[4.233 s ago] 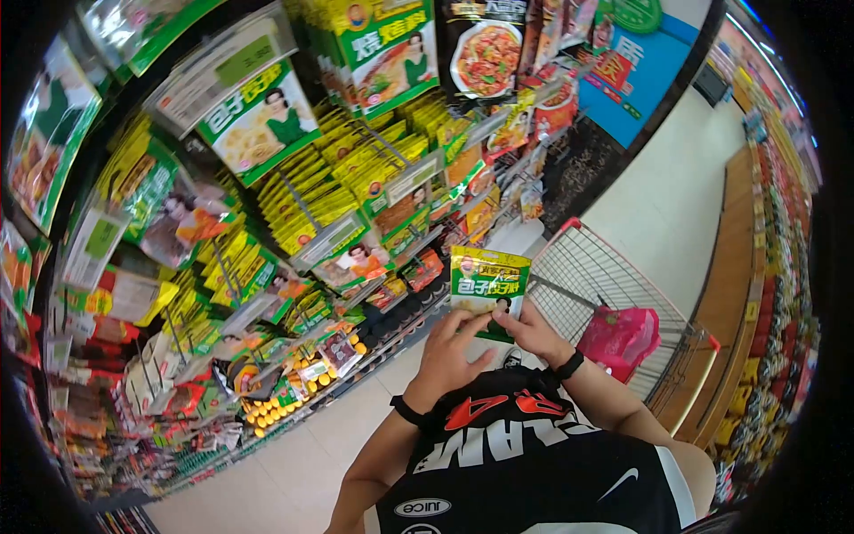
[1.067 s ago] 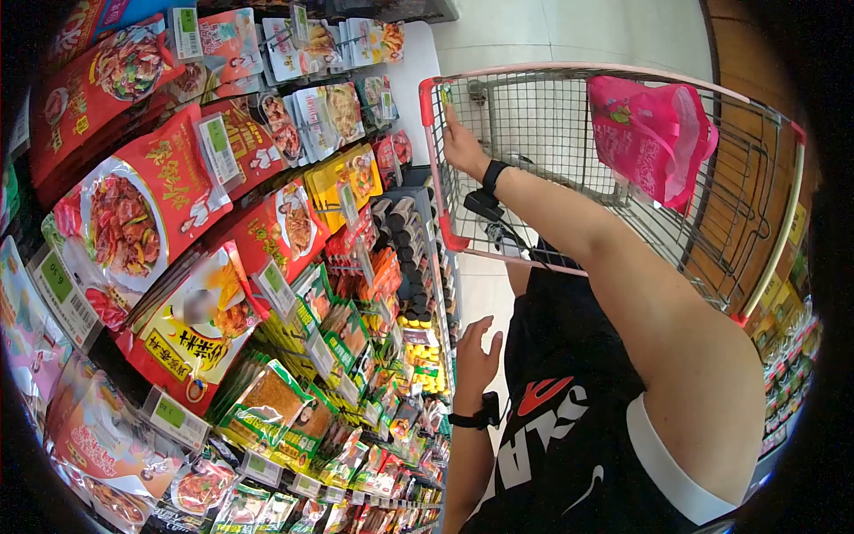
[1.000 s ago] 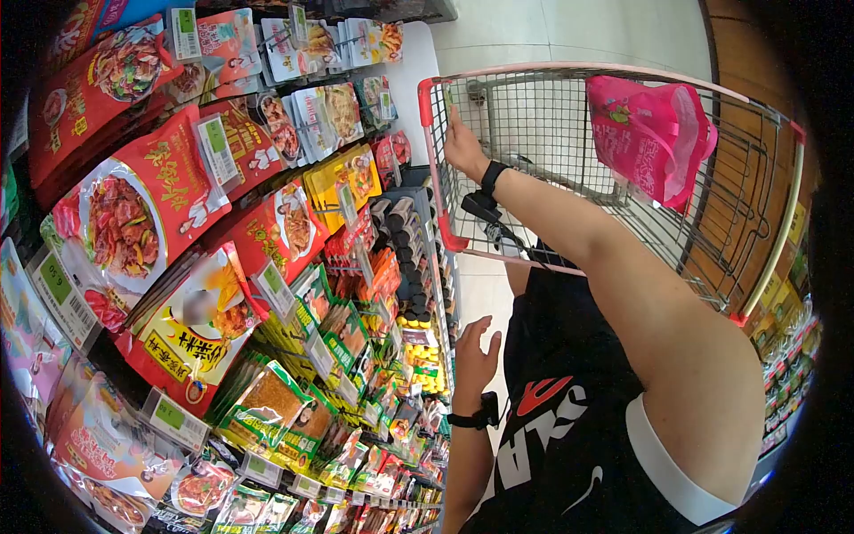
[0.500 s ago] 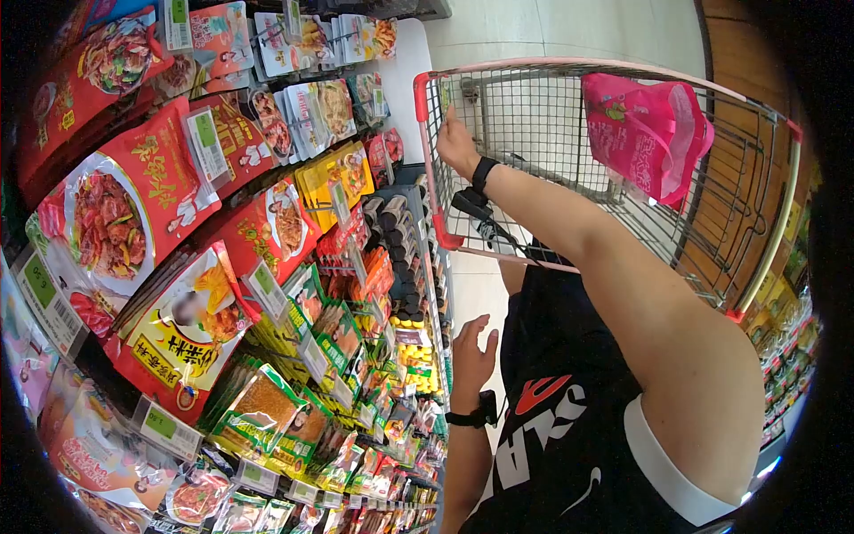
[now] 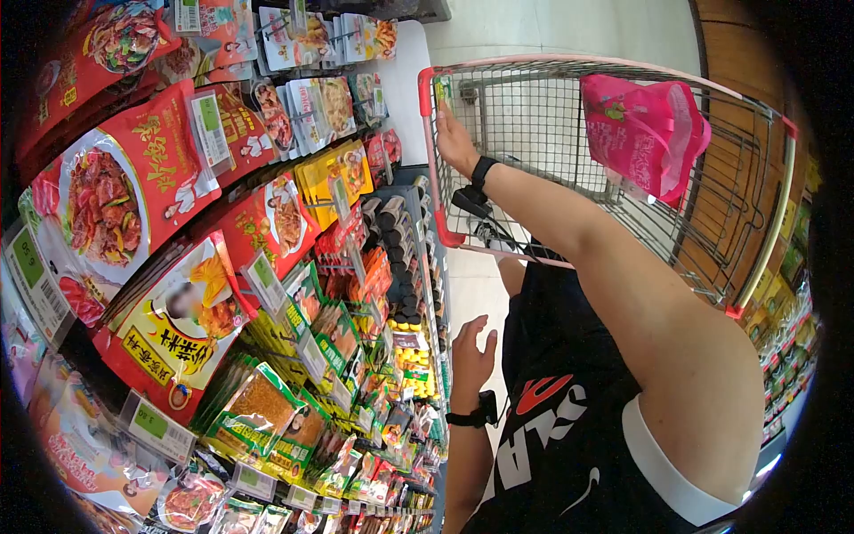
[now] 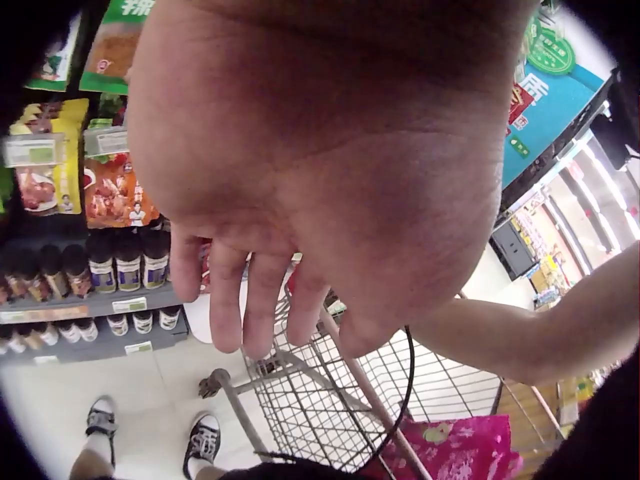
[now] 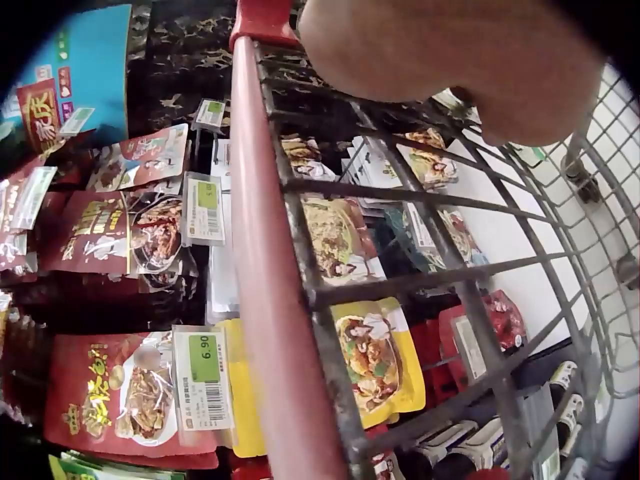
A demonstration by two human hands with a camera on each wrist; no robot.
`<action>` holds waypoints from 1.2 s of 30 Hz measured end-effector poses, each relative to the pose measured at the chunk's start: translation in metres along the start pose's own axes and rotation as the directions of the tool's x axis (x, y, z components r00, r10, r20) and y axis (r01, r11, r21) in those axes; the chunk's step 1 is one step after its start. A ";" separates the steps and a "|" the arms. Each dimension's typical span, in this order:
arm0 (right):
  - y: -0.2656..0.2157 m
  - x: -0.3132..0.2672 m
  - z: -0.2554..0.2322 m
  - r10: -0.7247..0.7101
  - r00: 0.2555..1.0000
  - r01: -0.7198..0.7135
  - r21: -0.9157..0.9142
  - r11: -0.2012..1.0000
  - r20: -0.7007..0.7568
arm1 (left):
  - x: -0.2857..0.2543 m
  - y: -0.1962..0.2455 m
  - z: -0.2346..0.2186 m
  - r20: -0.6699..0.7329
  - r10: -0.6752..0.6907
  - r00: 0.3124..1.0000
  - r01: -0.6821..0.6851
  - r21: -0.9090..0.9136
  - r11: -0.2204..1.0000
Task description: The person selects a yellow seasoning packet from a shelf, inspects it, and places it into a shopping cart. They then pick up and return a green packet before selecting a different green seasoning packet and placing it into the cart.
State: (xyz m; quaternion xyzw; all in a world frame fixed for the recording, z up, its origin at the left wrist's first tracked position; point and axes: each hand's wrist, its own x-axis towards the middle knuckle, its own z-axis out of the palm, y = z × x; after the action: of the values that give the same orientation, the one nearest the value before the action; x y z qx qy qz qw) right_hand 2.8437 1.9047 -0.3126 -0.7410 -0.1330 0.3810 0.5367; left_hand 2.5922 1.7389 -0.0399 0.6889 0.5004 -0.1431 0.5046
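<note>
The right hand (image 5: 452, 142) is up at the shopping cart (image 5: 569, 133), reaching out along the cart's left side wall near its front left corner, where the red corner cap (image 5: 426, 82) sits. From the head view the fingers lie against the wire mesh just behind that corner; whether they are hooked through the wires or only resting on them I cannot tell, and the right wrist view shows only the heel of the hand above the red top rail (image 7: 265, 250). A small green packet (image 5: 442, 91) shows just above the fingertips, inside that same corner of the basket; I cannot tell if the fingers touch it.

The left hand (image 5: 471, 356) hangs lower, close to the person's black shirt (image 5: 569, 427), between the body and the shelves (image 5: 391, 294). Its fingers are spread and relaxed, holding nothing; the left wrist view shows them loose over the cart's frame.

So the cart lies ahead and to the right of the shelving, its long axis running away from the person, and the right hand is plainly the nearer one to it. A pink bag (image 5: 645, 133) hangs at the far right side of the basket, well apart from both hands. The racks of red sauce packets (image 5: 133, 187) stand nearest the left hand.
</note>
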 end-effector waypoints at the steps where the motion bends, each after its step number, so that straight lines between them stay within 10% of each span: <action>1: 0.001 0.000 0.002 -0.008 1.000 0.008 0.003 1.000 -0.011 | -0.001 -0.002 0.000 0.005 -0.006 1.000 0.006 -0.001 1.000; 21: 0.025 0.031 -0.006 0.074 0.983 -0.122 0.295 0.948 0.168 | -0.014 -0.018 0.001 -0.036 -0.003 0.999 0.003 -0.015 1.000; 27: 0.043 0.034 -0.027 0.145 0.984 -0.128 -0.154 0.980 0.107 | -0.022 -0.025 0.005 -0.015 -0.046 0.999 0.045 -0.021 0.999; 32: 0.032 0.014 -0.062 0.287 0.958 -0.285 -0.089 0.954 0.003 | -0.024 -0.034 0.012 -0.040 0.030 0.999 -0.032 -0.036 0.999; 36: 0.043 0.005 -0.109 0.402 0.893 -0.395 -0.078 0.916 0.201 | -0.023 -0.041 0.014 -0.039 0.120 0.992 -0.122 -0.034 0.992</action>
State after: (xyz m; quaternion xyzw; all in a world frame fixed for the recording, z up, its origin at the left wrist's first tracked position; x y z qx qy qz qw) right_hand 2.9153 1.8156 -0.3391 -0.7167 -0.0418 0.5576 0.4168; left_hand 2.5518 1.7144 -0.0522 0.7113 0.4693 -0.0905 0.5154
